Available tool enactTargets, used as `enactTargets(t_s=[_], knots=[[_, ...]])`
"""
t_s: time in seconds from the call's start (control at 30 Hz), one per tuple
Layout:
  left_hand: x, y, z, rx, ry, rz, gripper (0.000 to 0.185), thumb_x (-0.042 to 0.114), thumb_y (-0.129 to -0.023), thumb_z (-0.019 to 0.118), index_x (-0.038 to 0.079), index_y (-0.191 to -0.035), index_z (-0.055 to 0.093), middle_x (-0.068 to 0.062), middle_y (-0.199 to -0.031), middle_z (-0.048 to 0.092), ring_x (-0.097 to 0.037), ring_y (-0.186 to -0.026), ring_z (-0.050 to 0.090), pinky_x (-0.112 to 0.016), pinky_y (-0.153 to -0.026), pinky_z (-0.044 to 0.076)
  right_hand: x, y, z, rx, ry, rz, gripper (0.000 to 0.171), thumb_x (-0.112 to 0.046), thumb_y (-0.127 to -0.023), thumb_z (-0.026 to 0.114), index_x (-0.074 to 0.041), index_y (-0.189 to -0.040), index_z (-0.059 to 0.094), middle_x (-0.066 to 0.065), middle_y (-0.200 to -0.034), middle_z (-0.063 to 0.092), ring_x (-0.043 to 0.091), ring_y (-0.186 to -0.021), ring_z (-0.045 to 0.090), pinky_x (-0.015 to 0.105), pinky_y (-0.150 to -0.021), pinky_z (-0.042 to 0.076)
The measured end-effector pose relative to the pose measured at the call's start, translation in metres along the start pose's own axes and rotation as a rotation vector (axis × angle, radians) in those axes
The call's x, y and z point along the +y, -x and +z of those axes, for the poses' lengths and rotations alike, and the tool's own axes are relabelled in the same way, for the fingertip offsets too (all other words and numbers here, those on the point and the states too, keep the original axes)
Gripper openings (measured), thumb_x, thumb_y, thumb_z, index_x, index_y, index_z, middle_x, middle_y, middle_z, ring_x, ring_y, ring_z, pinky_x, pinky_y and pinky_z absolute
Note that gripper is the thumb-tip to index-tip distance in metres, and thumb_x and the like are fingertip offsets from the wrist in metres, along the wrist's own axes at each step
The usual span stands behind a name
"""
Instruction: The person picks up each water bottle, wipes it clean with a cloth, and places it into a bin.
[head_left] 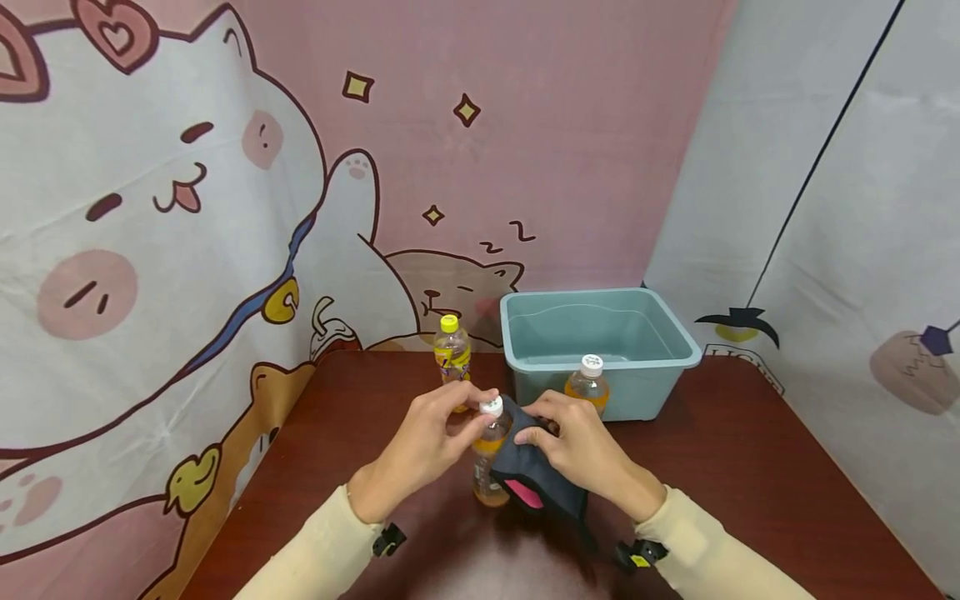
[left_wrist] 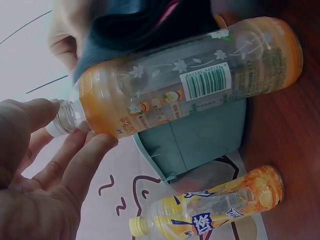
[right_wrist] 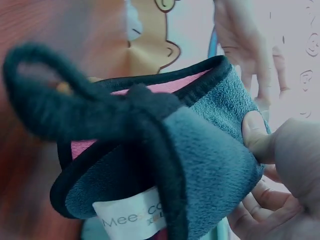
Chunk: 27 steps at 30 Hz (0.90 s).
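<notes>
Bottle (head_left: 491, 454) of orange drink stands upright on the brown table (head_left: 750, 467), right in front of the person, between the two hands. Its long side runs up and down, and its white cap (head_left: 492, 406) points up. The left hand (head_left: 420, 450) touches the neck near the cap with its fingertips (left_wrist: 95, 145); the fingers look mostly straight, not wrapped round it. The right hand (head_left: 581, 450) pinches a dark grey cloth (head_left: 536, 475) with a pink patch and presses it on the side of the bottle.

The bottle looks like thin, smooth plastic. It is only partly full, so I think it is light and could tip easily. The skinny neck or the middle is a good place to hold it. The cloth is soft and floppy, and it has a loop (right_wrist: 55, 100) and a small white tag (right_wrist: 132, 217).

A little farther back stand two more bottles. One has a yellow cap (head_left: 452, 352). The other has a white cap (head_left: 588, 383) and stands just in front of the blue tub (head_left: 600, 350). The tub may have water in it, but that is hard to tell. Behind the table hangs a pink curtain (head_left: 187, 208) with cartoon cats.
</notes>
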<state>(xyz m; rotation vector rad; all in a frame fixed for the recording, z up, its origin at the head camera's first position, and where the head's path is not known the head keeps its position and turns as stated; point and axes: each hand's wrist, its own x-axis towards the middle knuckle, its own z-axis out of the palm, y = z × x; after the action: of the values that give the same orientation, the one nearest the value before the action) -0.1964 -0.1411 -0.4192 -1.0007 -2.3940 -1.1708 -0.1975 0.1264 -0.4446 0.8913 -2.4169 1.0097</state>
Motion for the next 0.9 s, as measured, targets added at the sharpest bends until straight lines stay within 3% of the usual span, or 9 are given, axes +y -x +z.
enactTargets(t_s=[0.2,0.43,0.67,0.9], knots=[[0.000,0.000,-0.001,-0.005,-0.016,-0.016,0.025,0.015,-0.105,0.089,0.016,-0.128,0.079,-0.002,-0.125,0.082,-0.014,-0.102,0.079,-0.020,-0.092,0.069,-0.011,-0.012,-0.004,0.014,-0.001,-0.001,0.026,-0.023,-0.098,0.097,-0.010,-0.119,0.091,-0.004,-0.100,0.079,0.002,-0.079,0.057,0.020,-0.066,0.052],[-0.002,0.001,0.000,-0.010,0.016,-0.033,0.027,0.013,-0.105,0.089,0.015,-0.129,0.078,-0.004,-0.128,0.082,-0.016,-0.107,0.081,-0.028,-0.094,0.071,-0.015,-0.012,-0.003,0.015,0.001,0.023,0.025,-0.024,-0.098,0.096,-0.010,-0.119,0.091,-0.005,-0.099,0.079,0.000,-0.079,0.057,0.020,-0.065,0.051],[-0.002,0.002,0.003,-0.010,0.026,-0.041,0.028,0.012,-0.105,0.089,0.015,-0.130,0.077,-0.003,-0.128,0.081,-0.019,-0.101,0.079,-0.035,-0.094,0.074,-0.011,-0.006,-0.007,0.007,-0.005,0.048,0.028,-0.021,-0.094,0.100,-0.013,-0.119,0.091,-0.008,-0.097,0.077,0.001,-0.077,0.057,0.021,-0.064,0.052],[0.001,0.000,0.003,-0.017,0.028,-0.032,0.035,0.014,-0.102,0.093,0.015,-0.131,0.074,-0.003,-0.132,0.081,-0.018,-0.099,0.075,-0.027,-0.093,0.072,-0.005,-0.001,-0.017,0.011,-0.014,0.056,0.024,-0.022,-0.096,0.098,-0.015,-0.118,0.091,-0.009,-0.100,0.078,0.000,-0.080,0.064,0.022,-0.068,0.058]])
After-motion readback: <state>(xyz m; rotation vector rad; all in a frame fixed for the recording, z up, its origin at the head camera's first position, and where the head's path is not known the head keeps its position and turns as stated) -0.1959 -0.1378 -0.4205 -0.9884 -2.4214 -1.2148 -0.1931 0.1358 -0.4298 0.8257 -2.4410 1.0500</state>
